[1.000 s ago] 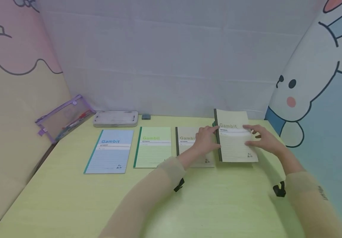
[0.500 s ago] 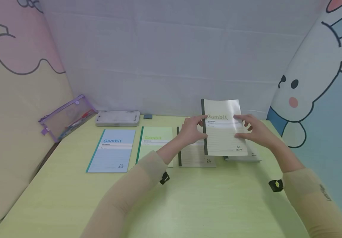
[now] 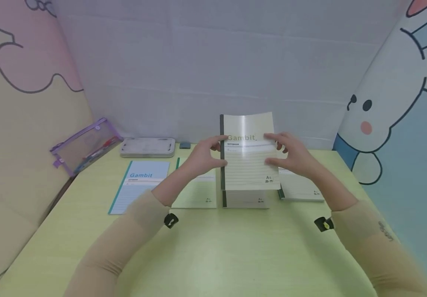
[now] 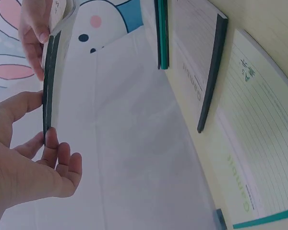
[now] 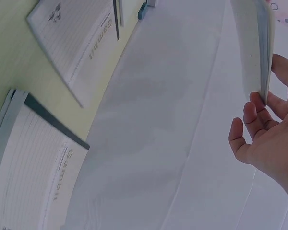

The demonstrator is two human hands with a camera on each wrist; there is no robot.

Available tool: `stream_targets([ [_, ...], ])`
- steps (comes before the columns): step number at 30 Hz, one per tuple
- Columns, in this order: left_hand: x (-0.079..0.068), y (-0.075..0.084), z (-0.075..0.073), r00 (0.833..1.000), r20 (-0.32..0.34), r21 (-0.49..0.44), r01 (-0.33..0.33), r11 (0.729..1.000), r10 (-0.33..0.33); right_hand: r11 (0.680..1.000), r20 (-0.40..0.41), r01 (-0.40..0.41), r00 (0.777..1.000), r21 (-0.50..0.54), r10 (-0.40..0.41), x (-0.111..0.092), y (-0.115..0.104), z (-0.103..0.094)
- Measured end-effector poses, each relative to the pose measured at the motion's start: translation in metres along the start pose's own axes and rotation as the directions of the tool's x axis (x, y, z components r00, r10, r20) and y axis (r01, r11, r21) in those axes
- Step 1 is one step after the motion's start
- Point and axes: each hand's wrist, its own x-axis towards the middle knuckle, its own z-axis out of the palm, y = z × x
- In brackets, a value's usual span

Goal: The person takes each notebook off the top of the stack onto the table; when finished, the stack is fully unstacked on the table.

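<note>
The left hand (image 3: 201, 158) pinches a dark-spined notebook (image 3: 248, 169) at its bound edge, the right hand (image 3: 296, 156) its opposite edge, both grips holding it above the tabletop (image 3: 217, 251). A grey notebook (image 3: 245, 200) lies partly hidden behind it, between a green notebook (image 3: 195, 194) and a notebook stack (image 3: 302, 185); the raised one's exact height is hard to judge.

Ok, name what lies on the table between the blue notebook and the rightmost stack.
Head view: a green notebook, then a grey notebook partly hidden by the held notebook.

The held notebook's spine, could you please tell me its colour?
Dark grey, nearly black; the spine shows best in the left wrist view.
</note>
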Motion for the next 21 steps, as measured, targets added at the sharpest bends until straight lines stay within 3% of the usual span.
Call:
stream_targets([
  [6, -0.029, -0.015, -0.033, 1.000, 0.019, -0.035, 0.007, 0.999, -0.006, 0.994, 0.002, 0.066, 0.998, 0.088, -0.067, 0.014, -0.029, 0.013],
  [14, -0.069, -0.029, -0.070, 1.000, -0.020, 0.007, 0.015, 1.000, -0.015, 0.963, 0.011, 0.173, 0.984, 0.205, -0.179, 0.020, -0.062, 0.039],
  [21, -0.103, -0.055, -0.098, 1.000, -0.010, 0.099, 0.001, 0.995, 0.000, 0.945, -0.014, 0.192, 0.981, 0.266, -0.195, 0.016, -0.095, 0.075],
])
